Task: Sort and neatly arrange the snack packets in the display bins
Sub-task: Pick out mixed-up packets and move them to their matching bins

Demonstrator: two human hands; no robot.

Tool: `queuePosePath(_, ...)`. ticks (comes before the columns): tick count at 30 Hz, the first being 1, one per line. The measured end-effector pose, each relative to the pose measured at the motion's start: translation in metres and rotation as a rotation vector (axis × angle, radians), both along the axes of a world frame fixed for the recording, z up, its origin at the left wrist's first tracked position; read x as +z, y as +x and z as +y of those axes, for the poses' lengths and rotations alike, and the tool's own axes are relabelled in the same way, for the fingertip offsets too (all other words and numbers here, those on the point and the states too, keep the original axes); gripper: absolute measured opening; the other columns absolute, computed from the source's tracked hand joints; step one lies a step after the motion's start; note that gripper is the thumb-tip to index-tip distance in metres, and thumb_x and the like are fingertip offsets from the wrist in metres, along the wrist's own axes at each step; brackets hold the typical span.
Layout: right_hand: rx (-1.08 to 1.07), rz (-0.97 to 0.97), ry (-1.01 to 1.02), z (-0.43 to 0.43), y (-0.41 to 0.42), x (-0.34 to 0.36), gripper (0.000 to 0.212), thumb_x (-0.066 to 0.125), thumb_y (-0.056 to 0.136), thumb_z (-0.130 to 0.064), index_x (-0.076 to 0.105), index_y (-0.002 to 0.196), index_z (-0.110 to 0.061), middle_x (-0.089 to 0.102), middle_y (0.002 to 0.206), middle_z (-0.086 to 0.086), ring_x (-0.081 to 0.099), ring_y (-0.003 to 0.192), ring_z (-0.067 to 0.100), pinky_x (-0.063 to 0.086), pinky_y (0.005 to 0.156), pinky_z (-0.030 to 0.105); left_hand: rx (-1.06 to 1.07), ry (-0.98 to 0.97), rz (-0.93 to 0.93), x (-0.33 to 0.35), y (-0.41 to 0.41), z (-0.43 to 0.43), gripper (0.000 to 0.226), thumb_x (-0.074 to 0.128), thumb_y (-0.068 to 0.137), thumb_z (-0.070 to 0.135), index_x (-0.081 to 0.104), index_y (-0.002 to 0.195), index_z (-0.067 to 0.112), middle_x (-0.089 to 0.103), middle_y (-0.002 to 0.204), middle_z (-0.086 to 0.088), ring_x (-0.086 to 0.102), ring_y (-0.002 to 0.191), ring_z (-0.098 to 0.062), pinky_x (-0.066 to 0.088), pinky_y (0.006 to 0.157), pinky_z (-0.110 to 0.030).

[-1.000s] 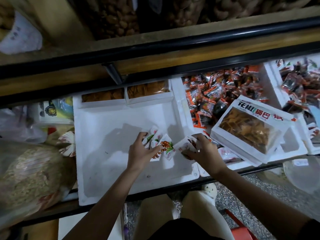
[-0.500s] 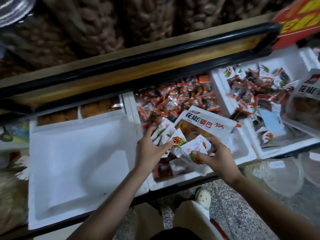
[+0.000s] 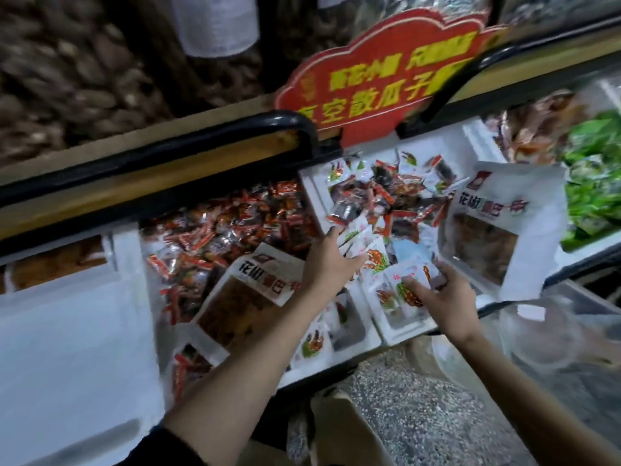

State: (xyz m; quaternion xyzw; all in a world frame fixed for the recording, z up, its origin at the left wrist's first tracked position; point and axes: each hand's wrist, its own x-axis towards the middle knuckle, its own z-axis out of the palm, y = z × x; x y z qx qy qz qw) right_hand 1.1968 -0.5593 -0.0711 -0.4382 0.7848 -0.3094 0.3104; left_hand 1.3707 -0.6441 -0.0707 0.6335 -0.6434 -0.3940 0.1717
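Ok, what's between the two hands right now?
Head view: small white packets, fanned out from the left hand and the right hand.

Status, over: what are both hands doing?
Left hand grips small white printed snack packets. Right hand pinches more. Both over white foam bin. Large white windowed bag crowds it.

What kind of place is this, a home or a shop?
Probably a snack shop: white bins heaped with small packets, a red sign above them, and what look like bulk nuts behind.

One left hand (image 3: 327, 260), one right hand (image 3: 442, 295), two big windowed snack bags (image 3: 247, 297) (image 3: 504, 230), one red sign (image 3: 386, 72).
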Motion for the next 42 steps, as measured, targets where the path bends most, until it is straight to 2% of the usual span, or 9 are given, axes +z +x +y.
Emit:
queuePosePath(3,-0.055,0.066,0.07,-0.019,-0.029,-0.009,0.06,0.074,0.08,-0.03,0.05,0.124,0.003,0.064,0.092,0.016,0.06,0.098,0.035,0.033,0.068,0.028,-0.04,0.055,-0.014,-0.011,-0.038,-0.021,0.064,0.07,0.085,0.035,0.044,0.138,0.01,0.057,0.131,-0.01,0.054,0.12,-0.027,0.045,0.089,-0.031)
queuePosePath(7,-0.114,0.056,0.129,-0.039,-0.046,-0.011,0.055,0.07,0.084,-0.028,0.046,0.124,0.002,0.06,0.119,0.021,0.057,0.106,0.035,0.035,0.07,0.028,-0.066,0.077,0.052,-0.021,-0.067,-0.036,0.045,0.063,0.092,0.016,0.047,0.132,0.002,0.06,0.114,-0.013,0.059,0.105,-0.024,0.043,0.078,-0.023)
queuePosePath(13,0.086,0.112,0.08,-0.036,-0.02,-0.008,0.046,0.055,0.094,-0.015,0.036,0.132,0.0,0.043,0.133,0.02,0.051,0.113,0.032,0.04,0.09,0.03,-0.125,-0.103,0.055,-0.012,-0.044,-0.035,0.028,0.06,0.093,0.014,0.053,0.121,0.013,0.052,0.13,-0.002,0.049,0.119,-0.013,0.035,0.081,-0.01)
queuePosePath(16,0.25,0.051,0.084,-0.019,0.014,-0.016,0.032,0.053,0.095,-0.014,0.046,0.125,-0.005,0.055,0.124,0.012,0.057,0.093,0.016,0.047,0.075,0.02,-0.019,-0.158,-0.022,-0.016,0.014,-0.024,0.027,0.056,0.095,0.013,0.053,0.122,0.017,0.044,0.133,0.006,0.043,0.118,-0.006,0.038,0.076,-0.002)
queuePosePath(24,0.51,-0.21,0.283,0.015,0.118,-0.038,0.036,0.051,0.096,-0.019,0.044,0.131,-0.009,0.056,0.121,0.004,0.057,0.092,0.012,0.043,0.065,0.009,0.233,0.081,-0.308,-0.053,0.166,0.018,0.04,0.051,0.098,0.019,0.045,0.135,0.004,0.045,0.135,-0.017,0.046,0.125,-0.034,0.04,0.101,-0.04)
queuePosePath(28,0.425,-0.264,0.369,0.022,0.159,-0.042,0.013,0.05,0.097,-0.019,0.046,0.105,-0.01,0.058,0.099,0.001,0.057,0.076,0.011,0.043,0.055,0.009,0.281,0.174,-0.276,-0.057,0.19,0.025,0.03,0.05,0.099,0.024,0.053,0.12,0.003,0.058,0.119,-0.016,0.055,0.109,-0.031,0.04,0.081,-0.032)
queuePosePath(30,0.354,-0.231,0.326,0.026,0.173,-0.045,0.009,0.051,0.095,-0.017,0.044,0.094,-0.012,0.061,0.096,0.004,0.061,0.077,0.017,0.051,0.064,0.022,0.246,0.155,-0.257,-0.057,0.199,0.025,0.024,0.051,0.099,0.021,0.056,0.113,0.002,0.062,0.109,-0.014,0.058,0.104,-0.03,0.036,0.076,-0.028)
queuePosePath(32,0.284,-0.198,0.309,0.031,0.182,-0.046,0.01,0.051,0.095,-0.018,0.043,0.091,-0.014,0.06,0.093,0.005,0.06,0.081,0.023,0.049,0.067,0.033,0.228,0.14,-0.232,-0.058,0.205,0.025,0.022,0.052,0.098,0.016,0.057,0.113,0.001,0.063,0.11,-0.013,0.058,0.106,-0.03,0.038,0.08,-0.03)
queuePosePath(42,0.114,-0.115,0.045,0.053,0.218,-0.009,0.016,0.056,0.093,-0.026,0.047,0.087,-0.014,0.057,0.073,-0.006,0.058,0.068,0.018,0.045,0.059,0.032,0.203,-0.009,-0.081,-0.032,0.247,0.06,0.008,0.042,0.102,0.015,0.047,0.099,0.009,0.052,0.09,-0.003,0.051,0.083,-0.02,0.032,0.065,-0.028)
